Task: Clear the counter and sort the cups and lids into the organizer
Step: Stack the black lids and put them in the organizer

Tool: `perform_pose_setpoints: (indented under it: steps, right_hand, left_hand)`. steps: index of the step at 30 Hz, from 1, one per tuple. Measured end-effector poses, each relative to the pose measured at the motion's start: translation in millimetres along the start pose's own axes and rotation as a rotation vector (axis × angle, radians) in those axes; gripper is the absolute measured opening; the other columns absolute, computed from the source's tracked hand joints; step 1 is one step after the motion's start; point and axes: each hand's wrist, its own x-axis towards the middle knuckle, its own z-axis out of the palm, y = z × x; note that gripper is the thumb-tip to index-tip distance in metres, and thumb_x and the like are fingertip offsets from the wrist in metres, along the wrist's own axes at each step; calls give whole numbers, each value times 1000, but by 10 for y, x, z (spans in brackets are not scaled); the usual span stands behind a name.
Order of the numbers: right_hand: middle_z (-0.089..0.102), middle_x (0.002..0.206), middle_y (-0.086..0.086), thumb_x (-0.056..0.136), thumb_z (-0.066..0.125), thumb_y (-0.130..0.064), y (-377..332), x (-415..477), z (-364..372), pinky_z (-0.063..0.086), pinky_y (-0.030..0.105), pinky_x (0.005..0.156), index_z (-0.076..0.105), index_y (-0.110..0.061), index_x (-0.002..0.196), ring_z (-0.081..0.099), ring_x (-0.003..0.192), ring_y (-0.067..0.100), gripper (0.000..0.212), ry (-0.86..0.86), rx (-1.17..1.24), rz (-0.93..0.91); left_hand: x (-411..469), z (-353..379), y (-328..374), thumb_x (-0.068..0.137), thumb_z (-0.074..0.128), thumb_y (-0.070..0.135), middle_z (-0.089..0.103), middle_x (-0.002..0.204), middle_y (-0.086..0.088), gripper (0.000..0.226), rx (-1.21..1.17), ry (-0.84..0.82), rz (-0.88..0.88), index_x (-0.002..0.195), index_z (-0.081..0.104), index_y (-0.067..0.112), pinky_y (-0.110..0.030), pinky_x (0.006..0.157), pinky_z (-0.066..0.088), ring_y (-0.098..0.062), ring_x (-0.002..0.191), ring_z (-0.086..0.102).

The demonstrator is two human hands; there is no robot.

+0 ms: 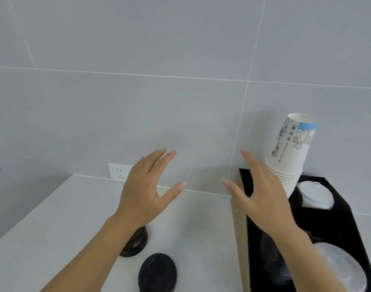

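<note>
grey wall tiles (159, 49) with pale grout lines fill the upper part of the view, and a white socket (118, 173) sits low on the wall just above the back edge of the pale desk (43, 224). both hands are raised above the desk, palms facing each other, fingers spread wide and holding nothing. the left hand (145, 197) hovers over the middle of the desk; the right hand (262, 199) hovers over the left edge of the organizer (336, 220), a black tray with round wells and a light wooden side wall, standing at the right end of the desk against the wall.

a stack of white printed paper cups (290, 152), upside down, stands in a back well of the organizer and leans slightly left, just beside the right hand's fingers. to its right a pile of white lids (316, 194) fills another well. nearer the camera, a well holds larger translucent lids (340, 264), and beside them, under the right forearm, is something clear that is too blurred to tell.

on the desk, well apart from the organizer, lie black lids: a short stack (137, 242) partly hidden beneath the left wrist, and a single black lid (157, 272) lying flat closer to the camera.
</note>
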Motion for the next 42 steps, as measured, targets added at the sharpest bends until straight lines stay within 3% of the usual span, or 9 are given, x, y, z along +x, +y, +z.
perform_pose_setpoints:
  steps: [5, 13, 16, 22, 27, 30, 33, 37, 42]
  right_hand:
    - [40, 147, 1, 76, 37, -73, -410, -196, 814, 27, 33, 101, 14, -29, 147, 39, 133, 18, 87, -161, 42, -35]
    - [24, 155, -2, 65, 20, -89, -746, -510, 1823, 21, 31, 109, -8, -32, 145, 24, 141, 15, 102, -423, 8, -34]
    - [25, 155, 1, 62, 28, -90, -802, -625, 2093, 28, 36, 107, -6, -31, 146, 25, 141, 17, 108, -490, -12, -19]
    - [7, 159, 3, 49, 30, -95, -812, -700, 2428, 28, 38, 110, -32, -42, 130, 24, 142, 20, 115, -665, -94, 8]
    - [2, 159, 6, 67, 57, -70, -748, -753, 2581, 27, 40, 111, -37, -49, 124, 28, 140, 23, 112, -740, -140, -16]
    - [4, 159, 5, 68, 60, -65, -698, -773, 2638, 24, 42, 113, -40, -54, 121, 25, 141, 24, 114, -762, -132, -42]
    - [12, 157, 2, 72, 57, -63, -668, -783, 2673, 22, 43, 114, -30, -53, 131, 28, 139, 23, 106, -771, -121, -67]
    - [18, 154, 7, 83, 58, -50, -717, -759, 2675, 23, 35, 113, 5, -40, 146, 34, 134, 25, 83, -783, -86, -101]
    - [25, 150, 13, 84, 63, -38, -752, -720, 2661, 35, 39, 107, 18, -30, 147, 41, 126, 31, 78, -795, -29, -87]
  left_hand:
    - [-478, -278, -617, 77, 31, 79, 32, 149, 9, 77, -26, -3, -135, 141, 27, 37, -46, 113, 26, -11, 137, 28]
    - [-1146, -268, -1385, 70, 36, 83, 28, 154, 6, 85, -52, -175, -330, 142, 14, 44, -45, 117, 19, -11, 142, 21]
    - [-1325, -132, -1578, 66, 41, 81, 23, 155, 8, 93, -33, -292, -367, 142, 4, 42, -41, 118, 13, -10, 143, 15]
    - [-1494, 128, -1783, 62, 51, 80, 14, 156, 11, 108, -44, -459, -406, 146, -1, 36, -40, 118, 10, -10, 143, 10]
    - [-1570, 299, -1867, 66, 64, 69, 12, 157, 9, 112, -31, -542, -357, 141, -15, 42, -40, 119, 6, -10, 144, 5]
    - [-1575, 361, -1899, 69, 67, 62, 8, 158, 7, 111, -74, -581, -350, 133, -21, 48, -38, 119, -4, -8, 145, -2]
    - [-1551, 371, -1931, 72, 70, 55, 4, 159, 5, 106, -149, -609, -364, 132, -17, 54, -39, 119, -4, -9, 145, -5]
    - [-1546, 364, -1959, 77, 73, 40, 14, 156, 4, 92, -279, -581, -392, 145, 10, 41, -37, 118, 19, -14, 143, 12]
    - [-1567, 367, -1910, 82, 70, 24, 29, 149, 7, 76, -320, -508, -427, 144, 27, 31, -15, 109, 26, -9, 136, 30]
